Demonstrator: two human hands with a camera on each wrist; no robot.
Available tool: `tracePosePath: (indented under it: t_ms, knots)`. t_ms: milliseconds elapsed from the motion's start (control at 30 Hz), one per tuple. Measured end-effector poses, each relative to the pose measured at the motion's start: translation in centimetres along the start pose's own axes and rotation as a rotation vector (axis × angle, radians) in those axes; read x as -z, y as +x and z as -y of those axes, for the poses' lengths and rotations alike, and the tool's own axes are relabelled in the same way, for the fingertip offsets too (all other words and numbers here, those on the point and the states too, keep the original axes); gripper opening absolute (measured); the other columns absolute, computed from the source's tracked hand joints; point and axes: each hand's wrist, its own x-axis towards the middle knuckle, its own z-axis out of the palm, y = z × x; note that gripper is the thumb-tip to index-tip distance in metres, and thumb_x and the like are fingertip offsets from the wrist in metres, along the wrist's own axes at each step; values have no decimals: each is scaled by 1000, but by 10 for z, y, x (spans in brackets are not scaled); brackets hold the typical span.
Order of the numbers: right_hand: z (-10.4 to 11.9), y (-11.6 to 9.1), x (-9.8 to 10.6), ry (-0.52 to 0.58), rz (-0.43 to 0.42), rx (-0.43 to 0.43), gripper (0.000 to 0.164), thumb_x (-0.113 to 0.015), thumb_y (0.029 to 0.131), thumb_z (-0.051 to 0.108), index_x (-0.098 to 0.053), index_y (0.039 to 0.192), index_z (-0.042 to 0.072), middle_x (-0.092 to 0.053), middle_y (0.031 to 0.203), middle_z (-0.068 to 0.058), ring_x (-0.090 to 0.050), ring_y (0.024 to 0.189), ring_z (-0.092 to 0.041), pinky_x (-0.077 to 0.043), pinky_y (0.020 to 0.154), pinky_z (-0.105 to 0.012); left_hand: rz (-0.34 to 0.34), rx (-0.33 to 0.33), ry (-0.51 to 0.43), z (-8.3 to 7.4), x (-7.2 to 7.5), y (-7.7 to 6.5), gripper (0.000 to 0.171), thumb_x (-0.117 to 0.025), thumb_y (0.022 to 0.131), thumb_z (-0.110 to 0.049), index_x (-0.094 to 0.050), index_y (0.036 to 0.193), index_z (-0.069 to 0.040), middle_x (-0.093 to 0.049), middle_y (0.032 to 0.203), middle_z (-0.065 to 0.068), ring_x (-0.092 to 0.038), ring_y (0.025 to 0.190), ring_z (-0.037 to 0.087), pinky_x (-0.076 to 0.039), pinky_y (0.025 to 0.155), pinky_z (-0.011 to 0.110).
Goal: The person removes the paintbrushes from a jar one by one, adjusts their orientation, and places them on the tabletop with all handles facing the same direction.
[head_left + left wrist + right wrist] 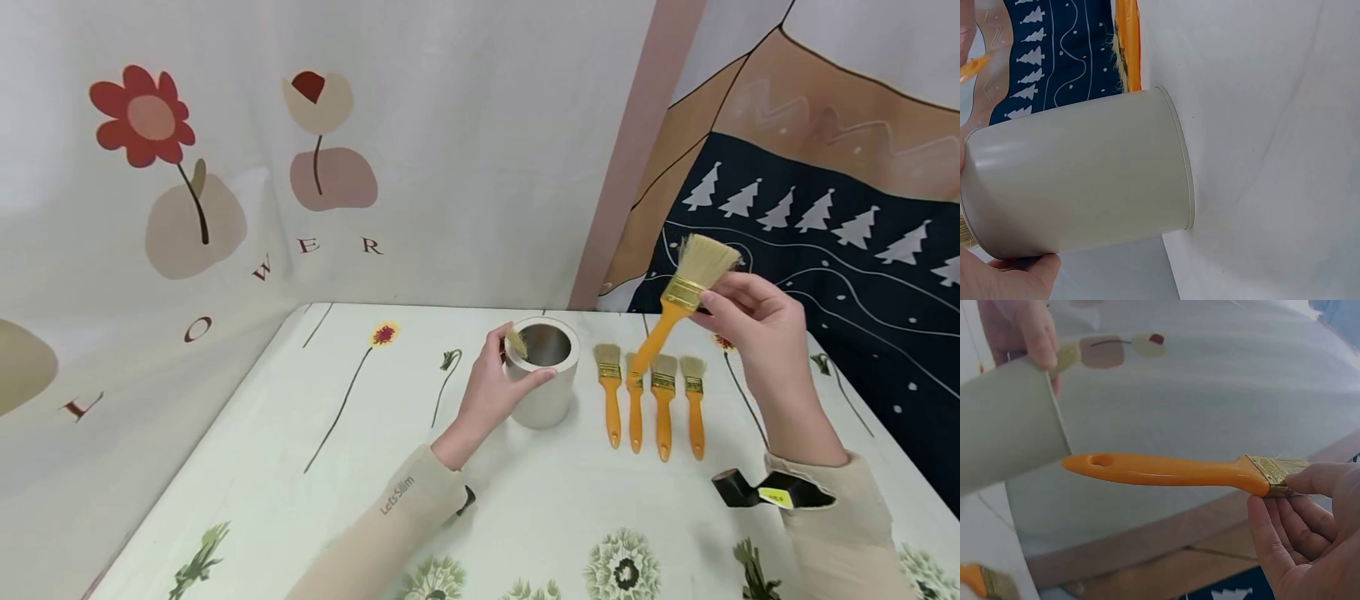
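My left hand (pixel 498 379) grips a pale cylindrical canister (pixel 542 404) near its rim, thumb along the front and fingers at the far left side. The canister stands upright with its mouth facing up. Bristles of one paintbrush (pixel 516 342) poke out at the rim beside my left fingers; its handle is hidden inside. Up to the right, my right hand (pixel 761 325) pinches another paintbrush (pixel 660 329) at its gold ferrule. In the right wrist view, this brush's orange handle (pixel 1166 470) points toward the canister, and its tip overlaps the canister's rim.
Several orange-handled paintbrushes (pixel 663 408) lie in a row right of the canister, bristles pointing away from me. They rest on a white cloth (pixel 360 500) with printed flowers. Behind the table hangs a printed curtain (pixel 480 167), with a dark tree-patterned fabric (pixel 840 275) at right.
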Motion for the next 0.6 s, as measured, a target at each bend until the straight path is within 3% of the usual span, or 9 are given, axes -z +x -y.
tracePosePath:
  t_ms: [267,600]
  knots:
    - [-23,1,44,46,-24,-109,20,-70,92,7,-69,112,10,-69,102,8,-68,91,-2,-60,69,-17,2,-6,2,-1,0,-1,93,-82,82,-38,-30,154,-11,-42,155,9,-45,142,28,-42,116,44]
    - [-70,6,95,-24,-54,-377,9,-69,94,15,-69,99,23,-66,92,18,-67,77,3,-59,65,-13,2,0,-6,0,1,-1,93,-83,81,-38,-30,153,-12,-42,155,10,-45,142,30,-42,116,46]
